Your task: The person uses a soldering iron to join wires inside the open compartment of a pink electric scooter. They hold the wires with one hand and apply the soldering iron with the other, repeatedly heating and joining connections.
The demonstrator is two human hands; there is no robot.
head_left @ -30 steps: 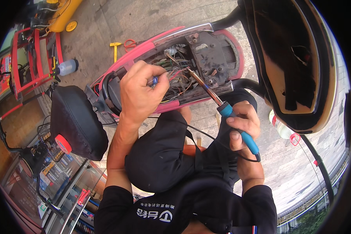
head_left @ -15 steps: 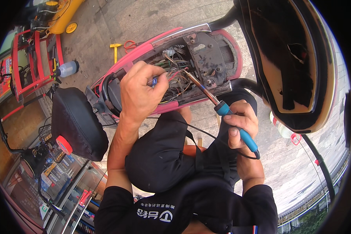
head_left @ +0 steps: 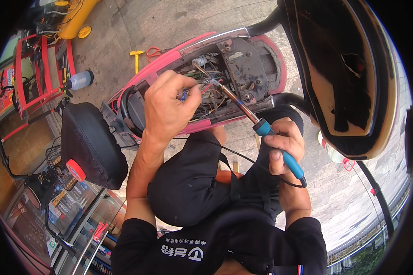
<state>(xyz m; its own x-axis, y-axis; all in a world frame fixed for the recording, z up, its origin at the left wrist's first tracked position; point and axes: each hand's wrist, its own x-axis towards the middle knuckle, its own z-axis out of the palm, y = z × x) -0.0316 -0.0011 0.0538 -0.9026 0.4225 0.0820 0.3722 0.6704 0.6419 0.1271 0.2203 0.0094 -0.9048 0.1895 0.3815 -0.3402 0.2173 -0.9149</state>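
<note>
One soldering iron (head_left: 257, 123) gripped in right hand (head_left: 284, 146); left hand (head_left: 167, 107) fingers pinch wires (head_left: 202, 87).

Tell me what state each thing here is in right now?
Scooter body: opened up, wiring exposed.
Seat: flipped up.
Wires: loose, tangled; left hand pinches some.
Soldering iron: gripped by right hand, tip at the wires.
Plastic bottle: lying on the ground.

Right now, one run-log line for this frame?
left hand: pinching wires in open scooter bay | right hand: gripping blue-handled soldering iron, tip at wires | scooter seat: raised
</note>
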